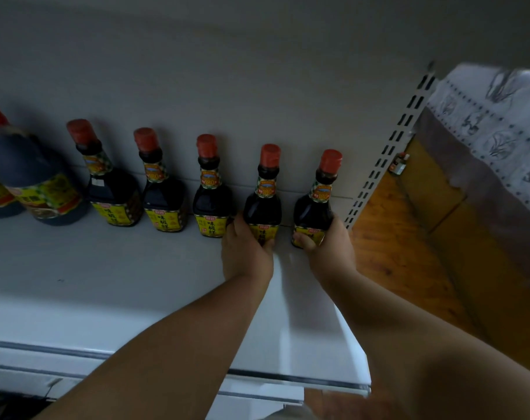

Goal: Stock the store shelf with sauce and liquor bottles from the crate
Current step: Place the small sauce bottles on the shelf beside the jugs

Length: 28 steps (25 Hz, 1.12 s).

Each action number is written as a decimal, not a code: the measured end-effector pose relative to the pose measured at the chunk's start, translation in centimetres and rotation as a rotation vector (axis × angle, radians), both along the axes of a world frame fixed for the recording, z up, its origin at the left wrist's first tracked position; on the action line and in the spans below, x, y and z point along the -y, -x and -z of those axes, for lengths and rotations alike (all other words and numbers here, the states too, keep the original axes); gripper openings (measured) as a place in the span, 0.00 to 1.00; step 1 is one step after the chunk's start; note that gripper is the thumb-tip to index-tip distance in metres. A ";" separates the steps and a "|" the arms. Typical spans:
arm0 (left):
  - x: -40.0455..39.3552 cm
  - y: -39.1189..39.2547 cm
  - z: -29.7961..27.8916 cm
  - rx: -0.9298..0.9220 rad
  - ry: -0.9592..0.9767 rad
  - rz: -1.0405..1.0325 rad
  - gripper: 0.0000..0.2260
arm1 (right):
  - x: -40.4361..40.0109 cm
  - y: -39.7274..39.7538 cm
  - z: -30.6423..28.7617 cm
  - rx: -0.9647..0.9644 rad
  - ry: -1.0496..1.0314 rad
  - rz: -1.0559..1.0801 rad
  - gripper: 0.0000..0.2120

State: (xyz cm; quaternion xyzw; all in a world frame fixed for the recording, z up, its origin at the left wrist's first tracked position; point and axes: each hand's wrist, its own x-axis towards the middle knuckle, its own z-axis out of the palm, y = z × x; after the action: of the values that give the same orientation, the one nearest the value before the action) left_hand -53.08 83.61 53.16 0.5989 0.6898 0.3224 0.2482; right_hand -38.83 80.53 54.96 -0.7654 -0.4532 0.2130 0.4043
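Both forearms reach far onto the shelf [106, 268]. The left hand [245, 253] grips the base of the fourth sauce bottle [263, 198]; the right hand [327, 247] grips the fifth sauce bottle [315, 201] at the row's right end. Both bottles stand upright against the back panel, holding dark liquid, with red caps and yellow labels. Three matching bottles [163, 192] stand left of them, then larger jugs [42, 189].

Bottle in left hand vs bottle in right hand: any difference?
The left-hand bottle stands second from the shelf's right end; the right-hand bottle stands last, nearest the slotted upright. The left hand grips its bottle from the left side, the right hand from the right. Both bottles are upright, dark, red-capped and yellow-labelled, apparently the same product.
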 end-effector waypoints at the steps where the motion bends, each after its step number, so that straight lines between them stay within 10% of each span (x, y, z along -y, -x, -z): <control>1: -0.1 0.0 0.0 -0.009 0.001 0.000 0.39 | 0.0 -0.1 -0.1 0.007 0.006 0.001 0.29; 28: 4.9 -1.6 -1.6 0.120 0.007 -0.090 0.31 | 3.1 0.6 -2.3 0.141 0.219 -0.015 0.28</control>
State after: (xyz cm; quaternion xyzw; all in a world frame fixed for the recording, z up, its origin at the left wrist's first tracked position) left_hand -51.51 78.72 54.76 0.5462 0.7010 0.3659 0.2764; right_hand -39.43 77.46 57.30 -0.8145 -0.4602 0.2101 0.2839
